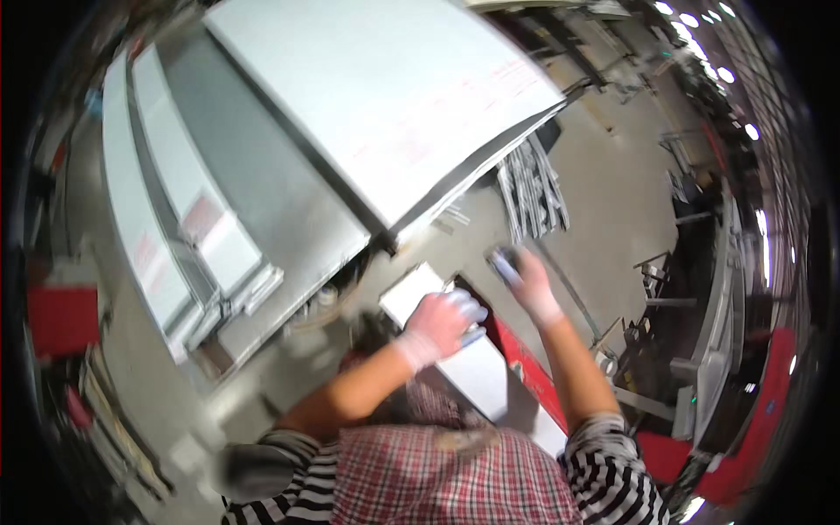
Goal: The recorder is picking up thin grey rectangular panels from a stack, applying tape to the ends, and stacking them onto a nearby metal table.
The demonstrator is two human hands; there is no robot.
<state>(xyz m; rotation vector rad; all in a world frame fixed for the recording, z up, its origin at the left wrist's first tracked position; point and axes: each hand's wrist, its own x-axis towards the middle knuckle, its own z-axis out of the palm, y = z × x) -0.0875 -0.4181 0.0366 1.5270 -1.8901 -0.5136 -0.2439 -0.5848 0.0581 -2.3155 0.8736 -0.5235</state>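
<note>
A long white panel point(479, 378) runs in front of me, beside a red surface along its right side. Above it is my left hand point(444, 324) in a pale glove with grey-blue fingertips. Its fingers reach right with the thumb apart, and I see nothing held; contact with the panel is unclear. My right hand point(530, 284), also gloved, is raised beyond the panel's right side. Its fingers are closed around a small dark object point(502, 260), blurred too much to name.
Ahead stands a metal table point(262, 179) with a wide white sheet point(394, 96) and narrow white panels point(188, 197) on it. Metal strips point(532, 191) are bundled near its right corner. A red box point(63, 319) is at far left; metal racks point(717, 289) line the right.
</note>
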